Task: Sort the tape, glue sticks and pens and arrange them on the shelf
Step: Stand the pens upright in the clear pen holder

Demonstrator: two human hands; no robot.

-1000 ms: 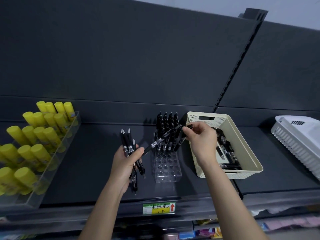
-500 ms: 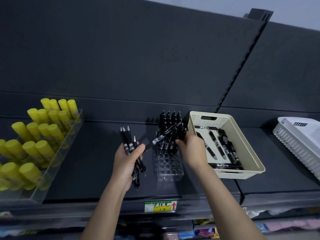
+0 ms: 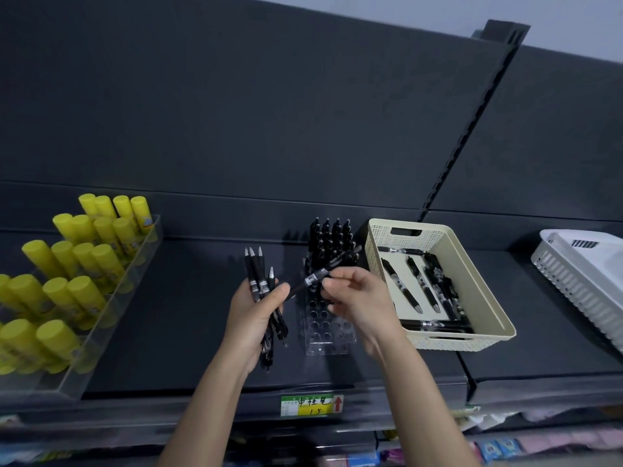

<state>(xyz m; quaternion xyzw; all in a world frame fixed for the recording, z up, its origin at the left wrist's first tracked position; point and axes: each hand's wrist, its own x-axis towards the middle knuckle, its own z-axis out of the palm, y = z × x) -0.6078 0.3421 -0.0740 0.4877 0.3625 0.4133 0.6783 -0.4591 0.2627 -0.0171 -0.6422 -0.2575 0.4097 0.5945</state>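
The left hand (image 3: pixel 251 315), just left of the clear pen stand (image 3: pixel 328 332), has its fingers curled tight around a bunch of black pens (image 3: pixel 255 274), tips up. The right hand (image 3: pixel 360 298), over the stand, pinches one slanted pen (image 3: pixel 312 280). More standing pens (image 3: pixel 332 239) fill the stand's back rows. Right of the stand, a cream basket (image 3: pixel 480 286) holds loose pens (image 3: pixel 401 284). Far left of the stand are yellow glue sticks (image 3: pixel 84 291).

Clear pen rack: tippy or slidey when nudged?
The rack is probably back-heavy: black pens fill only its rear rows. It looks like light, rigid plastic on a smooth shelf, so a nudge likely slides it rather than tips it.
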